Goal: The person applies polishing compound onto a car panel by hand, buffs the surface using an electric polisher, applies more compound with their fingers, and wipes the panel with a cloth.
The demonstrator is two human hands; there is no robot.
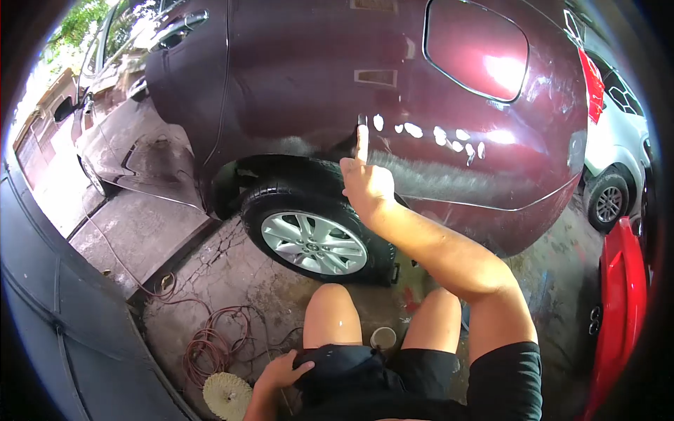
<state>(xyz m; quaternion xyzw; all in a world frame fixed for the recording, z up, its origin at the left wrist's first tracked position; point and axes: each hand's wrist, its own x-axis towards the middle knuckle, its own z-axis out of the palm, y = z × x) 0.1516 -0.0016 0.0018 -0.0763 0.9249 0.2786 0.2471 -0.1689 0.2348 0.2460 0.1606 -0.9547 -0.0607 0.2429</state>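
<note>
My right hand (368,181) reaches up to the dark maroon rear side panel (302,91) of a car, above the wheel arch. Its index finger is stretched out, the tip at the paint, while the other fingers are curled with nothing seen in them. A row of white dabs (413,130) runs rightward from the fingertip across the paint. Below them, a dull greyish smear (435,177) follows the panel. My left hand (282,370) lies on my dark shorts, thumb apart and holding nothing visible.
Under the panel sits a wheel (314,243). A small round container (383,338) stands between my knees. On the floor lie a coiled reddish hose (214,340) and a round cream-coloured pad (226,396). A red bumper-like part (621,295) stands at right, near a white vehicle (618,151).
</note>
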